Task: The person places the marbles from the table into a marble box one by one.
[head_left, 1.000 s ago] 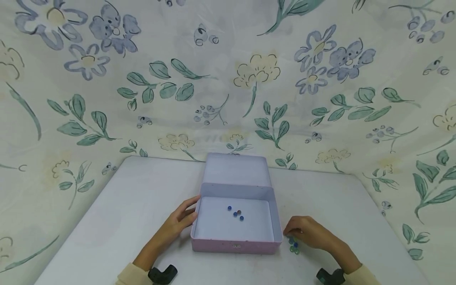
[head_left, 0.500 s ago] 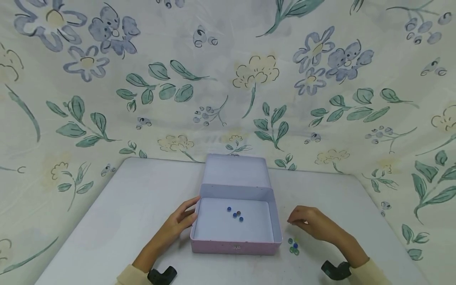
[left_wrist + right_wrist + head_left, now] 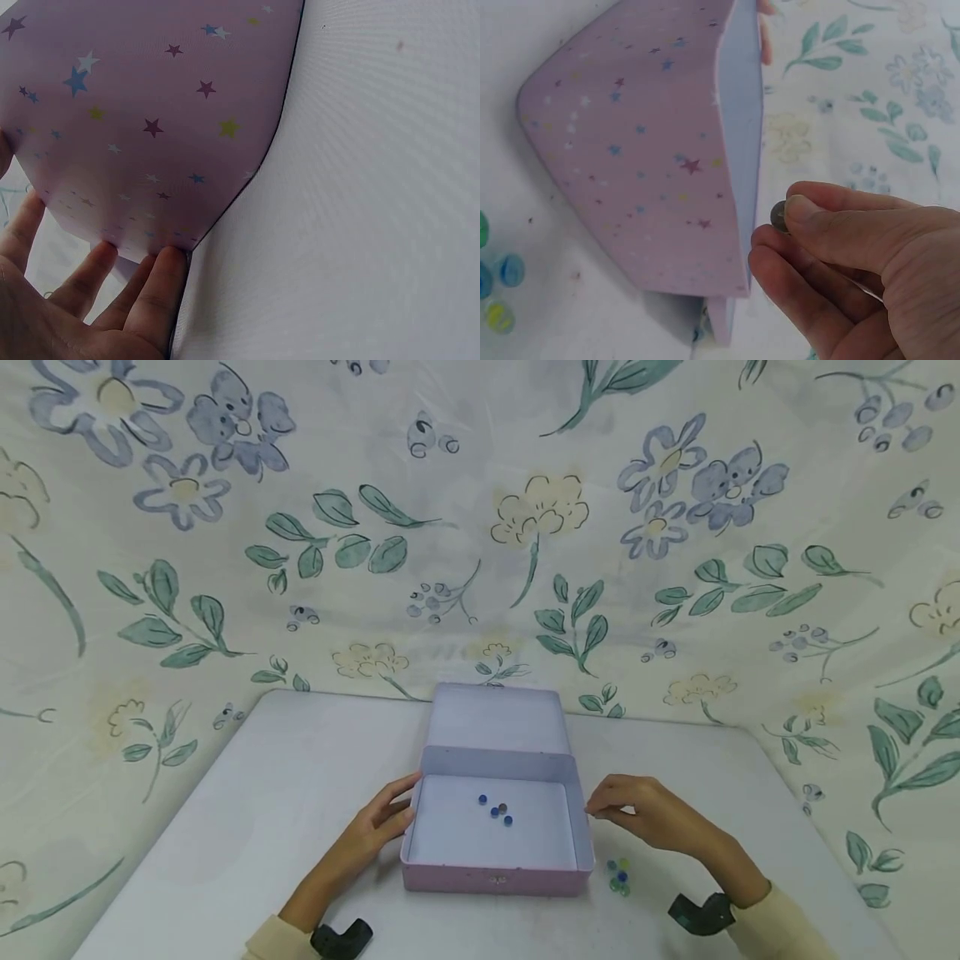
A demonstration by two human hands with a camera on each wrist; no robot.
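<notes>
**At the box's right wall: one marble pinched, carry in hand**

Beside the right wall of the open box [image 3: 495, 827], the right hand [image 3: 645, 818] holds a single dark marble [image 3: 779, 216], raised off the desk [image 3: 247, 827]. The right wrist view shows it pinched between the tip of the thumb [image 3: 810, 214] and the forefinger, with the remaining fingers curled beneath. The marble sits level with the box rim, just outside it, not yet over the interior.

Four marbles [image 3: 496, 808] lie in a loose cluster on the box floor, towards the rear. A small group of loose marbles [image 3: 618, 874], green, blue and yellow, rests on the desk just beside the front right corner of the box.

The left hand [image 3: 375, 831] rests against the left wall of the box; its fingers [image 3: 154, 289] lie straight, tips touching the star-printed side, gripping nothing. The lid [image 3: 497, 718] stands open at the rear.

Assessment: the step in hand appears to be the carry of one marble from the loose group to the box. The next move would call for passing the pinch over the right rim and parting thumb and forefinger low over the floor, lest the marble bounce or roll.
</notes>
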